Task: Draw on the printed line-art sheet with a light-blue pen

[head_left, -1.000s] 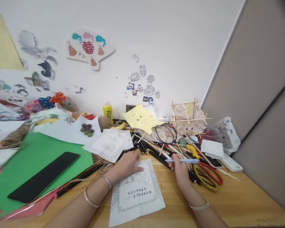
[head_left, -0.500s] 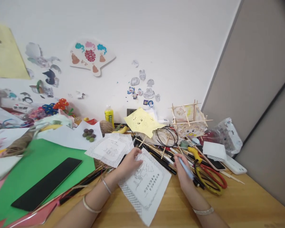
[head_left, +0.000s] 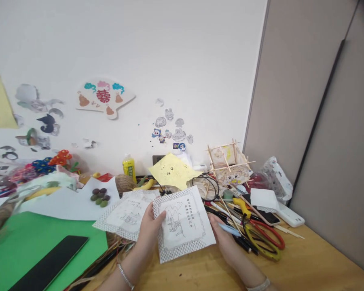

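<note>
My left hand [head_left: 151, 228] is closed on the left edge of a white paper sheet [head_left: 185, 226], its thumb lying on the front. The sheet is raised and tilted toward me, with a line drawing, a few columns of handwriting and a cross-hatched border. At its right edge is my right hand [head_left: 226, 244], with a light-blue pen [head_left: 229, 230] between thumb and fingers. Whether the right fingers also grip the sheet from behind is hidden. A second drawn sheet [head_left: 130, 214] lies just left of my left hand.
Scissors with yellow handles [head_left: 262, 242], several pens and a stick frame [head_left: 230, 163] crowd the right side. Yellow paper [head_left: 174, 171] and a yellow bottle [head_left: 129, 167] stand near the wall. A black slab [head_left: 50, 264] rests on green paper [head_left: 6, 238] at left.
The sheet has been lifted off the table and turned, so its writing now sits at the top. My right hand has come left to its edge, still with the pen. The view has shifted.
</note>
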Motion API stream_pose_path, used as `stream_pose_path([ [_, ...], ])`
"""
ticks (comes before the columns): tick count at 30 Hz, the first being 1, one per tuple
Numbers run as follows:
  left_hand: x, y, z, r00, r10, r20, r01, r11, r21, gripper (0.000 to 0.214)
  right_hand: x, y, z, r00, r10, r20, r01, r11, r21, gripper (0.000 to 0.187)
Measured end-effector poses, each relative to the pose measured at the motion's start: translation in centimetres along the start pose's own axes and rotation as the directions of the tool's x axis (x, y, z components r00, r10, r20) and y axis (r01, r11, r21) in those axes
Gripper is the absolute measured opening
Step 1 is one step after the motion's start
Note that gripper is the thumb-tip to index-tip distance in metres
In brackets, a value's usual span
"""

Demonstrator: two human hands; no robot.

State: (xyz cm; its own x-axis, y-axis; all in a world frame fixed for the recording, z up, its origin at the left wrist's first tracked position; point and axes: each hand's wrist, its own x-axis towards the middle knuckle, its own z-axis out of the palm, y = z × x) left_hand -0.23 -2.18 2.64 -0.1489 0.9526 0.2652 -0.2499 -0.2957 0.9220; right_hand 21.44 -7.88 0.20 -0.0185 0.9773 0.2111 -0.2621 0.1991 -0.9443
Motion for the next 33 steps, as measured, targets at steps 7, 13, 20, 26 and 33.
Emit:
stream_pose_path([
  [7, -0.5, 1.3, 0.1, 0.991, -0.135, 0.003, 0.134, 0.979, -0.154, 0.063, -0.1, 0.6, -0.7, 0.996, 0.034, 0.079, -0.033, 0.999, -0.019, 0.028],
  [13, 0.8, 3.1, -1.5, 0.864, -0.327, 0.383, 0.462, 0.816, -0.346, 0.06, 0.5, 0.7, -1.0, 0.995, 0.093, -0.046, -0.093, 0.996, 0.005, 0.021],
  [20, 0.9, 3.1, -2.5, 0.597, -0.467, 0.652, 0.617, 0.787, -0.002, 0.065, 0.0, -0.1, -0.8, 0.994, 0.066, -0.089, -0.066, 0.998, 0.004, 0.025],
  [26, -1.6, 2.1, -1.1, 0.635, -0.473, 0.61, 0.33, 0.881, 0.339, 0.039, -0.1, 0.4, -1.2, 0.997, 0.031, -0.067, -0.038, 0.995, -0.097, 0.023],
  [33, -0.6, 1.5, -1.5, 0.77, -0.407, 0.491, 0.144, 0.861, 0.488, 0.034, 0.4, 0.5, -0.8, 0.981, 0.108, -0.159, -0.125, 0.987, -0.097, 0.038],
])
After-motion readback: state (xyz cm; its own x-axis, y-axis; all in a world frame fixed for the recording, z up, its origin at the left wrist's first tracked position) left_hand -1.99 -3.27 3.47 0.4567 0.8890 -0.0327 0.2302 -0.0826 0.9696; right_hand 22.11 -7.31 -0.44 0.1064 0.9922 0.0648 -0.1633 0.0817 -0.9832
